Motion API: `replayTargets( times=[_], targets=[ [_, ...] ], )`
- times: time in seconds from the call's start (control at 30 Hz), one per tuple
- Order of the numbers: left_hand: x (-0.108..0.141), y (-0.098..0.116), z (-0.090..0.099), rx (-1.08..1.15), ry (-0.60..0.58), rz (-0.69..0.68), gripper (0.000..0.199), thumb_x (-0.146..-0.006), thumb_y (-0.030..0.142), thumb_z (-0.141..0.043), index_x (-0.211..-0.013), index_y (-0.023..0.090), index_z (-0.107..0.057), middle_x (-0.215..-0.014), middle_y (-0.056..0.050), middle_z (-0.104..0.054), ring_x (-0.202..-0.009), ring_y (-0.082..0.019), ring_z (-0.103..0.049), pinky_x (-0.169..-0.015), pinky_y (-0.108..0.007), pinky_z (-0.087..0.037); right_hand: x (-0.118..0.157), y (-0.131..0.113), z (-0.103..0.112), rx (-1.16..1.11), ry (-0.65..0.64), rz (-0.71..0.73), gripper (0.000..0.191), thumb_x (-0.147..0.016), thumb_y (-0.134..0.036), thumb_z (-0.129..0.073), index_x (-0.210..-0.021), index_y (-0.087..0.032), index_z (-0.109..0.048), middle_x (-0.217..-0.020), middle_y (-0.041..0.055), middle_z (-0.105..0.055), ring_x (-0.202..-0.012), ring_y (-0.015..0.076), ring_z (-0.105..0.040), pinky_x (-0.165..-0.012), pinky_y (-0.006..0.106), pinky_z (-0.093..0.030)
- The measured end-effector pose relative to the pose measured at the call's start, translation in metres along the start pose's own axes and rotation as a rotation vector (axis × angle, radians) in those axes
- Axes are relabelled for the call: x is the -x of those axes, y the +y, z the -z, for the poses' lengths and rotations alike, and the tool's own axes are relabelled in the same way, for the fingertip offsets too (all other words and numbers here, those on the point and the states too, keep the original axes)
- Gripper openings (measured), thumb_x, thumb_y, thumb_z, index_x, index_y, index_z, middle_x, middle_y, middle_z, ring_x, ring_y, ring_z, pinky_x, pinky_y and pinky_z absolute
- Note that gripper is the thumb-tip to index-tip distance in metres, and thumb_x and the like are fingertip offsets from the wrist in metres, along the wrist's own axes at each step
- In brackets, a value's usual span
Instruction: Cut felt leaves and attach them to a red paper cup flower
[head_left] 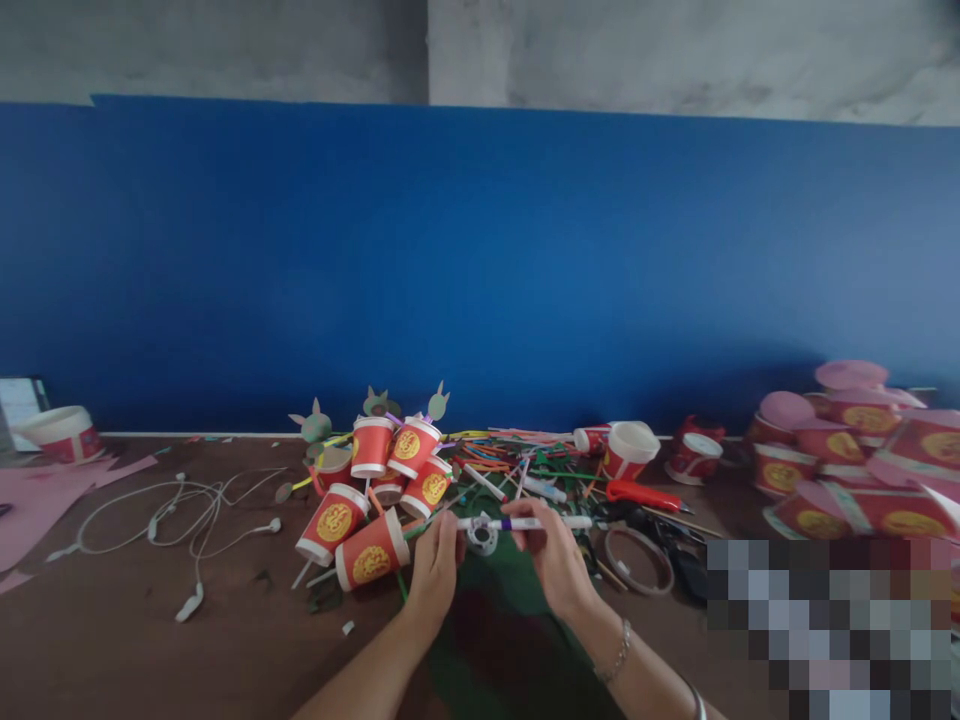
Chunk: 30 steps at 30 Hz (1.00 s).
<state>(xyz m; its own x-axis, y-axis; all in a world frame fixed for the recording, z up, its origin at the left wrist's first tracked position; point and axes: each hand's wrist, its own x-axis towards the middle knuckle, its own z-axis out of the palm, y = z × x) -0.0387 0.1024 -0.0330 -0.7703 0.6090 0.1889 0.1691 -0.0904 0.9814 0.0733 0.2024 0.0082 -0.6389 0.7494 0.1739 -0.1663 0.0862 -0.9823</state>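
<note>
Two hands, one slim white marker lying level between them, lower centre of frame. Left hand: fingers appear pinched on the marker's left end. Right hand: fingers gripping the barrel near its purple band. White ring-shaped piece just below the marker's left part. Handling (judged): light, stiff, smooth, apt to roll or slip; sturdier than the red paper cups left of centre on the table. Best hold: mid-barrel, beside the band.
</note>
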Motion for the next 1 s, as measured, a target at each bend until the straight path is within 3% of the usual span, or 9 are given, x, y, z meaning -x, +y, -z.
replayTargets(
  times=[0.17, 0.4, 0.6, 0.67, 0.77, 1.0],
  targets=[
    [0.0, 0.003, 0.001, -0.071, -0.091, -0.082, 0.045, -0.089, 0.049, -0.028, -0.056, 0.02, -0.038, -0.051, 0.003, -0.038, -0.049, -0.012, -0.038, -0.047, -0.025, -0.03, 0.002, 0.003, -0.004, -0.048, 0.016, -0.011, 0.034, -0.084, -0.045, -0.044, -0.065, -0.018, -0.054, -0.057, 0.0001, -0.048, -0.056, 0.0142, -0.044, -0.056, 0.026, -0.035],
    [0.002, 0.014, 0.001, -0.107, -0.248, -0.054, 0.052, -0.088, 0.054, -0.025, -0.049, 0.02, -0.034, -0.044, 0.005, -0.033, -0.044, -0.01, -0.034, -0.046, -0.024, -0.027, 0.008, -0.002, -0.008, -0.044, -0.149, -0.045, 0.037, -0.087, -0.045, -0.036, -0.074, -0.018, -0.058, -0.061, 0.001, -0.054, -0.061, 0.0155, -0.049, -0.061, 0.027, -0.039],
    [0.0, 0.019, 0.003, -0.112, -0.246, -0.078, 0.052, -0.087, 0.054, -0.027, -0.049, 0.02, -0.035, -0.043, 0.005, -0.034, -0.042, -0.01, -0.035, -0.045, -0.024, -0.028, 0.009, 0.011, -0.007, 0.071, -0.135, -0.222, 0.057, -0.087, -0.052, -0.024, -0.057, -0.017, -0.057, -0.054, 0.0024, -0.055, -0.055, 0.0154, -0.05, -0.061, 0.028, -0.04],
    [0.0, 0.019, 0.004, -0.133, -0.278, -0.099, 0.049, -0.088, 0.052, -0.027, -0.051, 0.02, -0.035, -0.045, 0.005, -0.035, -0.044, -0.01, -0.035, -0.046, -0.024, -0.028, 0.008, 0.011, -0.008, 0.049, -0.16, -0.2, 0.061, -0.086, -0.056, -0.022, -0.052, -0.017, -0.054, -0.051, 0.0023, -0.053, -0.052, 0.0147, -0.049, -0.058, 0.027, -0.039],
    [0.002, 0.016, 0.004, -0.172, -0.292, -0.139, 0.044, -0.09, 0.047, -0.026, -0.056, 0.021, -0.034, -0.049, 0.005, -0.033, -0.047, -0.011, -0.034, -0.048, -0.024, -0.028, 0.007, 0.007, -0.011, 0.031, -0.153, -0.169, 0.061, -0.085, -0.057, -0.024, -0.046, -0.018, -0.05, -0.046, 0.0009, -0.049, -0.048, 0.0127, -0.046, -0.054, 0.025, -0.036],
    [0.005, 0.007, 0.003, -0.239, -0.291, -0.263, 0.034, -0.091, 0.039, -0.03, -0.062, 0.021, -0.035, -0.055, 0.005, -0.034, -0.05, -0.011, -0.035, -0.049, -0.023, -0.028, 0.009, 0.01, -0.016, -0.168, -0.158, -0.284, 0.056, -0.084, -0.047, -0.026, -0.036, -0.019, -0.039, -0.032, -0.0031, -0.032, -0.035, 0.0086, -0.032, -0.042, 0.023, -0.025]
  ],
)
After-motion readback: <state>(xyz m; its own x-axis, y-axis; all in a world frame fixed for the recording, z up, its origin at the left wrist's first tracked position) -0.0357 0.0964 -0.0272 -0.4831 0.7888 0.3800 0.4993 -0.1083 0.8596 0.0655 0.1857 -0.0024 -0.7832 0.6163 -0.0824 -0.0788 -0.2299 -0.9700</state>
